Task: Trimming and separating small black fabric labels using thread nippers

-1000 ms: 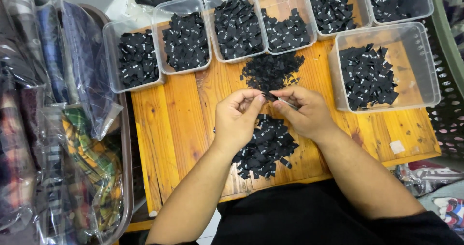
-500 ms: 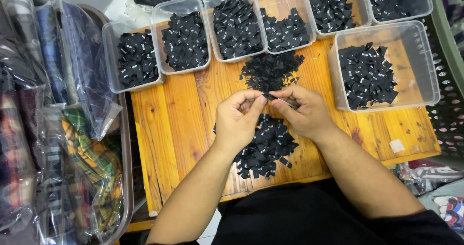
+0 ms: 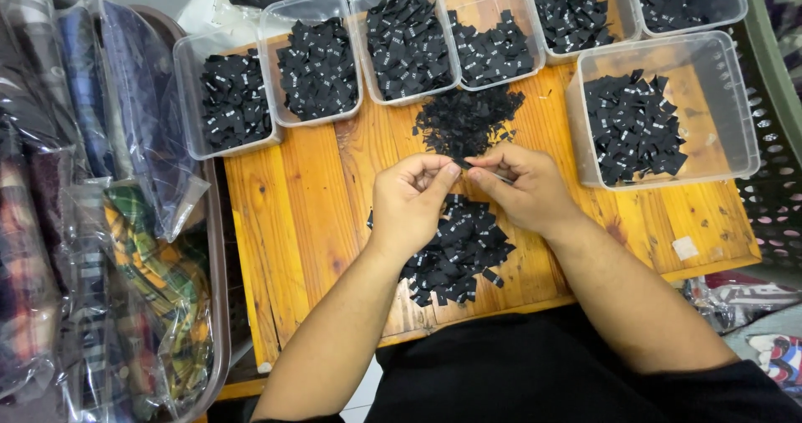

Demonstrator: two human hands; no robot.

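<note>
My left hand [image 3: 411,199] and my right hand [image 3: 520,183] meet fingertip to fingertip above a wooden board [image 3: 301,206]. Together they pinch a small black fabric label [image 3: 464,169], mostly hidden by the fingers. Under the hands lies a near pile of black labels [image 3: 455,252]. A second, far pile of black labels [image 3: 468,118] sits just beyond the fingertips.
Several clear plastic tubs of black labels line the back, such as one tub [image 3: 230,97] at far left. A larger tub [image 3: 660,110] stands at the right. Bagged checked fabrics [image 3: 100,248] fill a bin on the left. A dark perforated basket [image 3: 773,164] borders the right edge.
Both hands stay at the same spot above the near pile. The fingers have only shifted slightly on the small label.
</note>
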